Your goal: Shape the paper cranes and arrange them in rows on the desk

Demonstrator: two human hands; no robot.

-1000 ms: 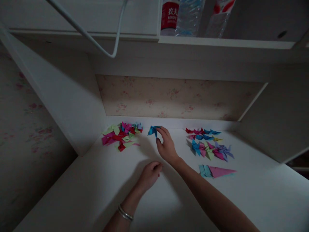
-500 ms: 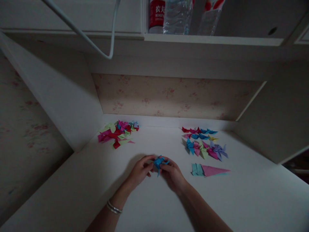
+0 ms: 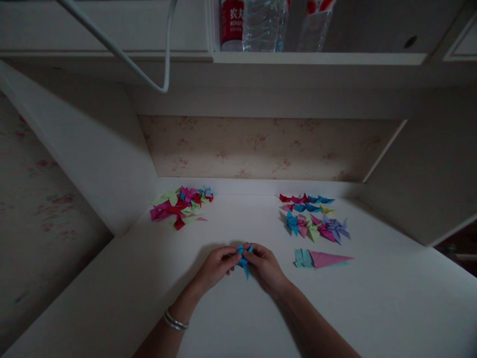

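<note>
A blue folded paper figure (image 3: 243, 263), which looks like an origami crane, is pinched between my two hands over the middle of the white desk. My left hand (image 3: 219, 261), with silver bangles on its wrist, grips it from the left with thumb and fingertips. On the other side my right hand (image 3: 265, 262) holds it the same way, thumb on top. My fingers cover parts of the paper, so its exact folds are hard to make out.
A heap of colourful folded paper (image 3: 182, 206) lies at the back left. Rows of origami figures (image 3: 315, 226) are at the back right, with pink and teal folded pieces (image 3: 328, 258) nearer. Overhead are a shelf with bottles (image 3: 261, 25) and a hanging white cable (image 3: 130, 62).
My right hand has brought the blue paper figure from near the back of the desk towards me. My left hand has closed on it too, and the figure has turned between my fingers.
</note>
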